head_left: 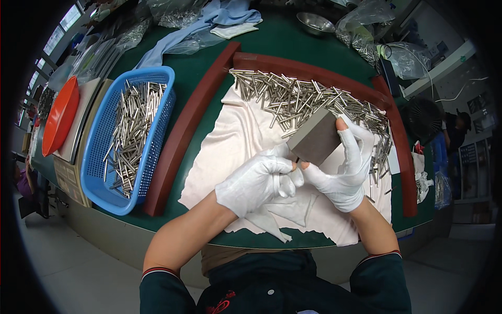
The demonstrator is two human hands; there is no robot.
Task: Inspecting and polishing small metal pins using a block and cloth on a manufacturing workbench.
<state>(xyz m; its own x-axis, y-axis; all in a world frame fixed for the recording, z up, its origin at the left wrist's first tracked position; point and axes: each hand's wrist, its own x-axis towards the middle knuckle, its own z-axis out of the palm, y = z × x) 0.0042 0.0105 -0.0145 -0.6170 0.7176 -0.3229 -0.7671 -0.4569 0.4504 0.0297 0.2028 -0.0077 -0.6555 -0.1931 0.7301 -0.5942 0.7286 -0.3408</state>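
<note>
Both my hands wear white gloves with bare fingertips and meet above a pale pink cloth (pixel 214 162). A grey-brown rectangular block (pixel 317 137) is gripped by my right hand (pixel 345 170), thumb at its lower edge and a finger at its upper right side. My left hand (pixel 259 178) is closed beside the block's lower left corner, fingers curled in and thumb pressed against them. A small dark tip shows between the two thumbs; what the left fingers pinch is mostly hidden. Beyond the block, many loose shiny metal pins (pixel 293 94) lie heaped on the cloth.
Reddish-brown bars (pixel 183 133) frame the cloth on three sides of the green table (pixel 282 44). At left stands a blue plastic basket (pixel 94 157) of metal pins, beside an orange-red dish (pixel 60 118). A metal bowl (pixel 315 22) and blue cloth (pixel 183 34) lie farther back.
</note>
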